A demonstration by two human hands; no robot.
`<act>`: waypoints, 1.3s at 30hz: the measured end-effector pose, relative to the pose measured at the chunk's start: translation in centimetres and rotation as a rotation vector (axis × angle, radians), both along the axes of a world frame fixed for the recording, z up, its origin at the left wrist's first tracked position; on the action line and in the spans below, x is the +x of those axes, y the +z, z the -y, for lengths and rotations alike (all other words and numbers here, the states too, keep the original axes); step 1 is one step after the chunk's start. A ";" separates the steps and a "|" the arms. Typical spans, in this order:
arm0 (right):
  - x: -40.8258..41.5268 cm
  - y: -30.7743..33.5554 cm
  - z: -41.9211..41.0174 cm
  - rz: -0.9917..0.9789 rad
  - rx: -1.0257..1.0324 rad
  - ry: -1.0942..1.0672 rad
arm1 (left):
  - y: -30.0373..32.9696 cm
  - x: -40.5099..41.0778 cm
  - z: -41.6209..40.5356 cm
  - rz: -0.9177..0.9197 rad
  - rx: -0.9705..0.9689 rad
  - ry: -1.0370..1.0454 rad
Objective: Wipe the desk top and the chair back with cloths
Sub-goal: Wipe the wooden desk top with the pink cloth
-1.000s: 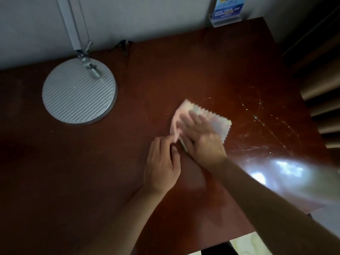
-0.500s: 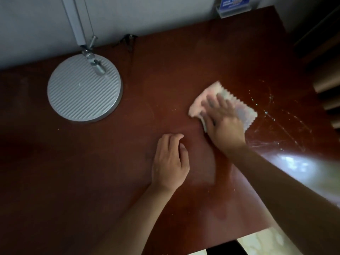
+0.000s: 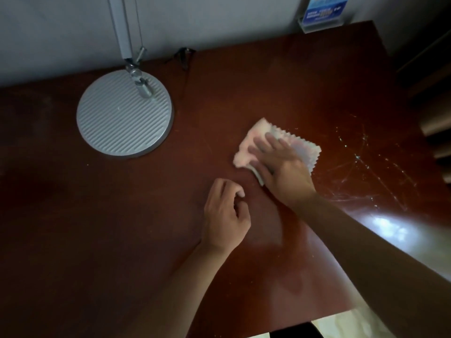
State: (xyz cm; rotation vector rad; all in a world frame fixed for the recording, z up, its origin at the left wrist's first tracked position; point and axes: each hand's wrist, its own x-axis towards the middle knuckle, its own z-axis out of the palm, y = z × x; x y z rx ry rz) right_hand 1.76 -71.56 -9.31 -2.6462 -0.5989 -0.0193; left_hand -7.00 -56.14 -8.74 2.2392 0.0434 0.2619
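A pale pink and white cloth (image 3: 246, 152) with a zigzag edge lies folded on the dark red-brown desk top (image 3: 122, 228), right of centre. My right hand (image 3: 280, 167) presses flat on it with straight fingers spread over the cloth. My left hand (image 3: 225, 218) rests on the bare desk just in front and to the left of the cloth, fingers loosely curled, holding nothing. No chair back is in view.
A round ribbed silver lamp base (image 3: 124, 113) with its arm stands at the back left. A blue card in a clear stand (image 3: 322, 11) sits at the back right corner. Scratches and a bright glare mark the right part of the desk. Its right edge runs close by.
My left hand let go of the cloth and stayed on the desk, its fingers curling. My right hand slid the cloth to the right and a little away from me.
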 end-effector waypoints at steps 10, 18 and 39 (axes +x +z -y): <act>7.8 -0.3 -9.9 -0.022 0.024 0.021 | -0.6 1.2 -7.4 0.017 0.145 0.142; 7.4 0.5 -5.1 -0.097 0.050 0.047 | -0.6 1.5 -7.4 -0.029 0.114 0.144; 2.0 -0.7 12.1 -0.007 -0.006 -0.514 | 1.0 3.9 6.1 -0.084 0.182 0.066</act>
